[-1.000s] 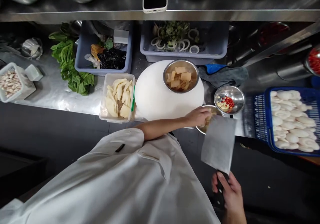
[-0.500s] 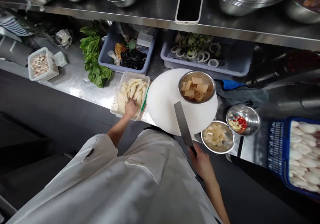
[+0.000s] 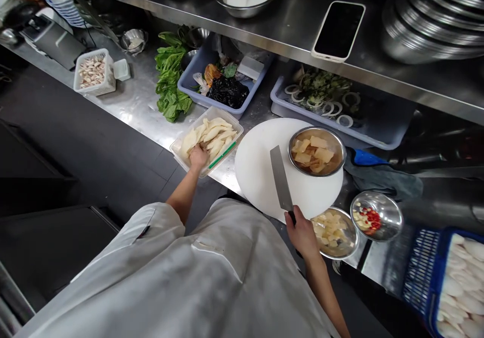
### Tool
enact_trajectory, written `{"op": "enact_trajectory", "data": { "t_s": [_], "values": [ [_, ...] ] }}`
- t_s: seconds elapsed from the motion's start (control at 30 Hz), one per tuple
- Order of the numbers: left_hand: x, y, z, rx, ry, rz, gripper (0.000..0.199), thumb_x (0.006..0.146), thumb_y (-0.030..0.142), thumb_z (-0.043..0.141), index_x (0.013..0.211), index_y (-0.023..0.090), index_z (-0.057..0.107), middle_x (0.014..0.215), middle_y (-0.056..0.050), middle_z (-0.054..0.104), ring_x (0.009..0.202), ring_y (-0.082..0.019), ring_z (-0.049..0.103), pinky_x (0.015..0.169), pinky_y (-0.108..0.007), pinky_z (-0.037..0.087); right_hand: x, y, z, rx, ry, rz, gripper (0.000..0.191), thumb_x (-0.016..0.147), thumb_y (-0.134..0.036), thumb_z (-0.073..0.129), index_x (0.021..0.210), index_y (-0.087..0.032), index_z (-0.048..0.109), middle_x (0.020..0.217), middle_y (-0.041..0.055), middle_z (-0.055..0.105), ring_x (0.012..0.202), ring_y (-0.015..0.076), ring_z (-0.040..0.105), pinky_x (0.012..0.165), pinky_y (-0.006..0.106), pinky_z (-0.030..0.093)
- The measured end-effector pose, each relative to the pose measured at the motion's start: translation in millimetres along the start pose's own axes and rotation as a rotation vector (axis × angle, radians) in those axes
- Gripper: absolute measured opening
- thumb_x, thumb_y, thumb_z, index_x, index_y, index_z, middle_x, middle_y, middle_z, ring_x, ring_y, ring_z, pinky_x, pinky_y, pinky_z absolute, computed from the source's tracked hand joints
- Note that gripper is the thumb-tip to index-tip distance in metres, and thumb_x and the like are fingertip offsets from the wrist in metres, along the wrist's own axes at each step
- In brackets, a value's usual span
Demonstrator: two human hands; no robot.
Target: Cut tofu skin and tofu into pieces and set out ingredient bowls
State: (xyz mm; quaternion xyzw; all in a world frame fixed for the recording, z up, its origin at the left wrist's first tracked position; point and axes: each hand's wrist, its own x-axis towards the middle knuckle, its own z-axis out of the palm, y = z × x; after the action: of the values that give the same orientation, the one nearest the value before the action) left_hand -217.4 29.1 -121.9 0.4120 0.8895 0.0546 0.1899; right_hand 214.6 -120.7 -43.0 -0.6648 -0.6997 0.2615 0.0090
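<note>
My right hand [image 3: 303,233] is closed around the black handle of a cleaver [image 3: 281,177]. Its long, square-ended blade reaches over a round white cutting board [image 3: 251,169]. On the left, my left hand [image 3: 198,157] is in a clear plastic container [image 3: 177,149] of pale, cream-coloured strips [image 3: 215,131]. Its fingers curl down among the strips and their tips are hidden. A green strip runs along the container's near right edge. On the board's right side stands a metal bowl [image 3: 343,152] of tan, flat pieces [image 3: 315,152].
Right of the board are a bowl of pale chunks [image 3: 333,226], a bowl with chopped red pieces [image 3: 372,221] and a dark cloth [image 3: 393,179]. Behind it stand blue trays [image 3: 280,107]. A shelf [image 3: 280,41] overhangs them, carrying a phone [image 3: 339,30]. A blue basket [image 3: 431,277] is at right.
The whole view has tilted and shifted. The plastic container has turned clockwise relative to the board, with my left hand still in it. My right hand keeps hold of the cleaver over the board.
</note>
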Motion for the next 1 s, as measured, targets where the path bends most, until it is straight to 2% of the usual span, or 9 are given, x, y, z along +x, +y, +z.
{"op": "enact_trajectory", "data": {
  "t_s": [0.1,0.27,0.4,0.5,0.63,0.73,0.8,0.9,1.0],
  "values": [
    [15,1,-4.5,0.031,-0.025,-0.019,0.049,0.096,0.040,0.057,0.132,0.007,0.062,0.132,-0.028,0.068,0.128,-0.039,0.064,0.104,-0.046,0.051,0,0,1,-0.017,-0.004,0.002,0.025,0.107,-0.033,0.041,0.117,-0.017,0.057,0.083,0.0087,0.070,0.073,0.0250,0.067,0.068,0.030,0.039],
    [30,-2,-14.2,0.069,-0.151,0.091,0.047,0.082,0.032,0.072,0.124,0.012,0.065,0.125,-0.021,0.073,0.118,-0.034,0.069,0.096,-0.037,0.053,1,2,1,-0.009,-0.006,-0.001,0.025,0.106,-0.034,0.041,0.118,-0.018,0.057,0.087,0.0100,0.072,0.078,0.0260,0.069,0.071,0.030,0.042],
    [33,-4,-35.0,0.042,-0.283,0.217,0.043,0.076,0.027,0.071,0.118,0.015,0.066,0.106,-0.010,0.076,0.099,-0.025,0.072,0.081,-0.029,0.056,2,3,-1,-0.001,-0.017,0.004,0.026,0.106,-0.034,0.040,0.119,-0.018,0.057,0.091,0.0112,0.073,0.080,0.0262,0.070,0.071,0.031,0.042],
    [36,-1,-60.0,0.051,-0.299,0.264,0.037,0.072,0.025,0.071,0.108,0.016,0.071,0.096,-0.008,0.076,0.093,-0.025,0.071,0.075,-0.027,0.055,2,2,-3,0.010,-0.021,-0.014,0.026,0.106,-0.034,0.039,0.116,-0.019,0.057,0.089,0.0101,0.072,0.078,0.0259,0.068,0.071,0.031,0.041],
    [42,6,-107.7,0.167,-0.331,0.353,0.028,0.067,0.030,0.075,0.093,0.017,0.074,0.085,-0.008,0.075,0.082,-0.025,0.071,0.069,-0.027,0.054,1,0,-3,0.014,-0.018,-0.019,0.025,0.106,-0.035,0.038,0.111,-0.020,0.057,0.084,0.0078,0.070,0.075,0.0248,0.067,0.070,0.031,0.040],
    [36,13,-144.4,0.108,-0.441,0.403,0.028,0.072,0.031,0.073,0.097,0.017,0.074,0.079,-0.006,0.073,0.067,-0.021,0.068,0.060,-0.027,0.051,1,1,-1,0.024,-0.001,-0.016,0.025,0.105,-0.036,0.038,0.109,-0.021,0.057,0.083,0.0067,0.069,0.073,0.0242,0.066,0.069,0.031,0.040],
    [25,24,-157.1,0.015,-0.481,0.430,0.031,0.079,0.032,0.071,0.106,0.018,0.073,0.077,-0.005,0.071,0.065,-0.019,0.067,0.058,-0.027,0.051,1,1,0,0.046,0.014,-0.007,0.027,0.105,-0.038,0.038,0.111,-0.021,0.057,0.084,0.0074,0.070,0.074,0.0249,0.066,0.070,0.031,0.041],
    [-3,57,-141.4,-0.119,-0.401,0.513,0.033,0.090,0.033,0.068,0.120,0.019,0.068,0.079,-0.003,0.070,0.067,-0.018,0.067,0.064,-0.028,0.053,-2,1,1,0.123,0.036,0.018,0.032,0.103,-0.043,0.037,0.113,-0.020,0.058,0.084,0.0086,0.071,0.077,0.0266,0.068,0.071,0.032,0.044],
    [-38,103,-85.8,-0.245,-0.320,0.669,0.037,0.092,0.030,0.067,0.127,0.021,0.063,0.092,-0.004,0.073,0.076,-0.019,0.069,0.073,-0.032,0.055,-12,1,-1,0.200,0.060,0.046,0.036,0.102,-0.047,0.037,0.113,-0.020,0.058,0.086,0.0101,0.072,0.080,0.0276,0.070,0.072,0.032,0.046]
  ]
}}
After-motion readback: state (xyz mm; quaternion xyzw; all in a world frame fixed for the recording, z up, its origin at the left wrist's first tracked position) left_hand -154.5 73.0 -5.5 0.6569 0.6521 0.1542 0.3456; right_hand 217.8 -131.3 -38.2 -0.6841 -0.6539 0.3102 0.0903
